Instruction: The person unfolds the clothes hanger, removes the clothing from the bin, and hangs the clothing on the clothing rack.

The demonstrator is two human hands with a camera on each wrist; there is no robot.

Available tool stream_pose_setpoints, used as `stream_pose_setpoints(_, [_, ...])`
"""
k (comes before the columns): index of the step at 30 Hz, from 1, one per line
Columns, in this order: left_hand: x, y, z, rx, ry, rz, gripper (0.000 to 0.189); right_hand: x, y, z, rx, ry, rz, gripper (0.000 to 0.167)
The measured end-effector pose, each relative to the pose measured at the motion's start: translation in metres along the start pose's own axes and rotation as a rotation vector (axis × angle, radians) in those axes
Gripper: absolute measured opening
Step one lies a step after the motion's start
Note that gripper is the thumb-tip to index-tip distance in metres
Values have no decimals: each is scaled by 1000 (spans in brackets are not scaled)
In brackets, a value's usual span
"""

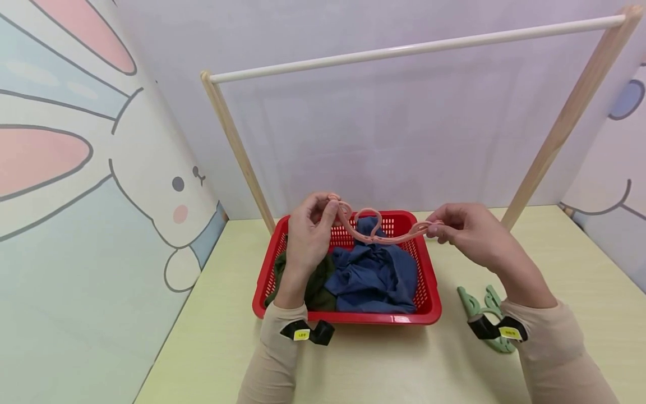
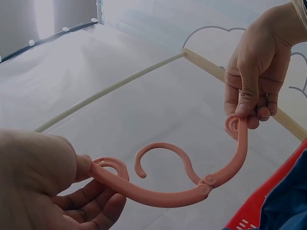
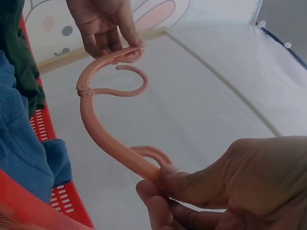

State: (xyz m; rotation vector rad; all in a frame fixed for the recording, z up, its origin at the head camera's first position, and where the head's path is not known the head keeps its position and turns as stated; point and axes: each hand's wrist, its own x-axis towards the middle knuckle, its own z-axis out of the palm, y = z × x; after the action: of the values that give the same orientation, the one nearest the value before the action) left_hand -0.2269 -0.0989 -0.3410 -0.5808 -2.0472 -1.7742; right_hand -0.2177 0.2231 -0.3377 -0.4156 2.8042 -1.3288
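Observation:
A pink folding clothes hanger (image 1: 372, 238) is stretched between both hands above the red basket, its two arms spread out from the centre joint (image 2: 207, 184). My left hand (image 1: 309, 235) pinches one end between thumb and fingers. At the opposite end, my right hand (image 1: 466, 233) grips the tip the same way, as the right wrist view also shows. The curved hook (image 3: 129, 81) stands out from the joint with nothing on it. Under the hanger, a blue garment (image 1: 375, 278) and a dark green garment (image 1: 320, 289) lie crumpled in the red basket (image 1: 353, 317).
A green folding hanger (image 1: 471, 303) lies on the pale table (image 1: 388, 359), partly hidden by the right wrist. Behind the basket stands a rack with a white rail (image 1: 404, 51) and wooden posts (image 1: 565, 118). A wall with rabbit drawings (image 1: 151, 185) borders the left side.

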Motion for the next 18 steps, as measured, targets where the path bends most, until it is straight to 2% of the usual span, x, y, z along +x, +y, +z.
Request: stream_pose_setpoints(18, [0,0,0,20,6,-15,21,1,-3,4,102,35,20,11])
